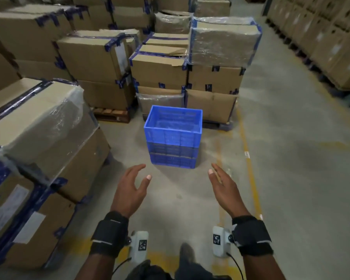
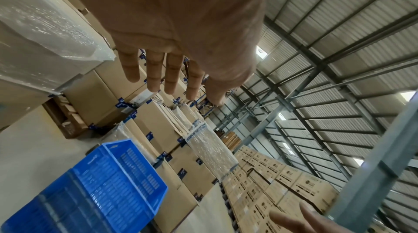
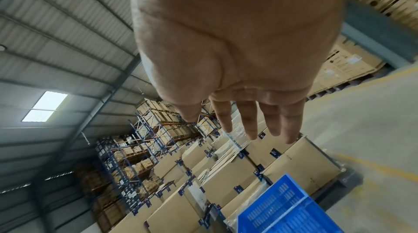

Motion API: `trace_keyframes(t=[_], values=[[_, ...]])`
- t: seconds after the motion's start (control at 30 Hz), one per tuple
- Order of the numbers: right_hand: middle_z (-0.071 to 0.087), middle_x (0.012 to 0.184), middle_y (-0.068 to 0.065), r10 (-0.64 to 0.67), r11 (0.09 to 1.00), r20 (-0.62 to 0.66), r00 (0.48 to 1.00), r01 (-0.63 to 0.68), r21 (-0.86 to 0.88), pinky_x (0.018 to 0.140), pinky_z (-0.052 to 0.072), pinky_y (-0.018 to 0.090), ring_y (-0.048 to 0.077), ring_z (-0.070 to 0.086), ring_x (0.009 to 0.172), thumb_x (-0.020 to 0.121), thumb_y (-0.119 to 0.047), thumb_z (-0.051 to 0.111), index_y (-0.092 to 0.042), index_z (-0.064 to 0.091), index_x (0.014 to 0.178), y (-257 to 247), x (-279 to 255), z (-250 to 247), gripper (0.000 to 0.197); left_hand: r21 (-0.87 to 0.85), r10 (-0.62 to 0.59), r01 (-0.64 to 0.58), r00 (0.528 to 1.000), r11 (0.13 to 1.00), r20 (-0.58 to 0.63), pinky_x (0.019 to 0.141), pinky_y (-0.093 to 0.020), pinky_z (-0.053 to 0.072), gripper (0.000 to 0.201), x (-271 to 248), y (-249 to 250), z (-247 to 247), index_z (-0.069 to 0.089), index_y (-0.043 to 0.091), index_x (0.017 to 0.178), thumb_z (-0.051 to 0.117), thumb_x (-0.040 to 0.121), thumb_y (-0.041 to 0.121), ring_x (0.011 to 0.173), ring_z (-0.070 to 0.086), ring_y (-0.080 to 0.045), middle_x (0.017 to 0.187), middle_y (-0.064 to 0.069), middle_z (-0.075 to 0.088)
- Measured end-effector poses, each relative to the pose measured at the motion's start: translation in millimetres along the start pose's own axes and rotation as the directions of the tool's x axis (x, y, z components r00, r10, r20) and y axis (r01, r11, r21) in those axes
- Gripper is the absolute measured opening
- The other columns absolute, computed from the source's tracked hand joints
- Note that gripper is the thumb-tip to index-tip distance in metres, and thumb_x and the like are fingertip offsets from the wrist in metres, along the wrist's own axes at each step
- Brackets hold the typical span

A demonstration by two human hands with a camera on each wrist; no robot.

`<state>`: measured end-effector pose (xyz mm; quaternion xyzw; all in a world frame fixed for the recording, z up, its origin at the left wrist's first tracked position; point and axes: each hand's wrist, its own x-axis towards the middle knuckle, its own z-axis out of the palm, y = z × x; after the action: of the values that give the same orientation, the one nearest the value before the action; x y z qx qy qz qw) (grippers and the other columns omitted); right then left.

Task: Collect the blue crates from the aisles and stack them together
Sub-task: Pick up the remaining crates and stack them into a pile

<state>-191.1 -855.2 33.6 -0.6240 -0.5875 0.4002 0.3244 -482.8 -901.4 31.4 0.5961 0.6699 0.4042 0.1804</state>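
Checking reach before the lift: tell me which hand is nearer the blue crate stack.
Left, narrowly. The left hand hovers just short of the blue crate stack, below its left corner; the right hand hovers past its right side.

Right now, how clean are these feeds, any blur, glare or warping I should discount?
Head view: dim and soft, edges bowed, yet the stack of blue plastic crates reads clearly; left hand and right hand slightly smeared. Left wrist view: tilted, palm blocks much, crate edge blurred. Right wrist view: skylight blown out, floor streaked.
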Motion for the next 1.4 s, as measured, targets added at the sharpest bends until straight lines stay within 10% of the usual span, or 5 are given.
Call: trace_keyframes(t=[0.43,0.67,0.87,1.4], values=[[0.048,0.152,-0.001,0.019,0.998,0.037,0.999,-0.017,-0.063,0.109,0.03,0.024,0.015,0.043,0.14,0.103,-0.043,0.048,-0.021,0.048,0.149,-62,335,71,0.05,0.07,-0.056,0.054,0.998,0.996,0.023,0.093,-0.015,0.033,0.035,334,-98,30,0.063,0.015,0.128,0.067,0.095,0.026,0.112,0.048,-0.002,0.125,0.001,0.059],[0.046,0.154,0.004,0.152,0.984,-0.031,0.988,-0.154,-0.09,0.108,0.028,0.025,0.019,0.042,0.142,0.105,-0.038,0.046,-0.013,0.046,0.149,-72,476,85,0.05,0.123,-0.053,0.017,0.954,0.992,0.296,0.108,-0.037,0.038,0.065,528,-142,74,0.054,0.018,0.14,0.048,0.089,0.058,0.128,0.05,-0.025,0.138,-0.007,0.056],[0.05,0.15,0.009,0.286,0.947,-0.024,0.958,-0.287,-0.146,0.104,0.031,0.023,0.023,0.046,0.138,0.107,-0.034,0.043,-0.01,0.049,0.145,-53,585,83,0.046,0.171,-0.068,-0.01,0.895,0.985,0.441,0.108,-0.042,0.04,0.054,662,-178,127,0.053,0.013,0.142,0.059,0.096,0.043,0.129,0.05,-0.031,0.14,-0.014,0.055],[0.047,0.152,0.013,0.571,0.809,0.159,0.805,-0.52,-0.274,0.112,0.033,0.037,0.029,0.045,0.139,0.105,-0.042,0.043,-0.006,0.049,0.145,119,845,128,0.054,0.439,-0.623,0.453,0.662,0.776,0.417,0.099,-0.034,0.042,0.045,836,-338,265,0.061,0.007,0.131,0.064,0.096,0.033,0.122,0.058,-0.035,0.132,-0.023,0.06]])
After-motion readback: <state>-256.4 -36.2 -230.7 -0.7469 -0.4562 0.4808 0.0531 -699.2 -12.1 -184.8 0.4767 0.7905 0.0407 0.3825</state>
